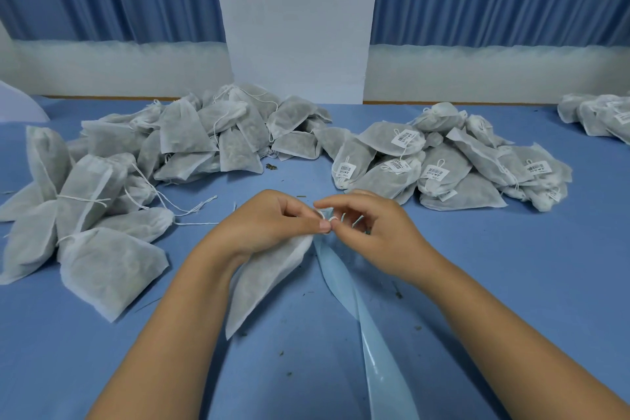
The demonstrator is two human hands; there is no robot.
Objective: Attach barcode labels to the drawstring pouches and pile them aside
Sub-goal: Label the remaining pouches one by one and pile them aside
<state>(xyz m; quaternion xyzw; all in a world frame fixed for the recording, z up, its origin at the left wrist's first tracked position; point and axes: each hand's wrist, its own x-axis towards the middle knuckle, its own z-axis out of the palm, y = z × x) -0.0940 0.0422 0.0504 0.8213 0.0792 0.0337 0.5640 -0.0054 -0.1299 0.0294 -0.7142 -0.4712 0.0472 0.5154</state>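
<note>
One white drawstring pouch (266,280) lies on the blue table (511,283) in front of me, its neck pointing away. My left hand (269,222) pinches the pouch's neck between thumb and fingers. My right hand (371,232) meets it there, its fingertips pinching the white drawstring (332,215). A glossy light-blue label backing strip (371,334) runs from under the hands toward me. No loose barcode label shows between my fingers.
A heap of unlabelled pouches (143,160) with loose strings covers the left and back centre. Pouches with barcode labels (443,164) are piled at the right, and a few more pouches (596,116) sit at the far right edge. Blue curtains and a white wall stand behind the table.
</note>
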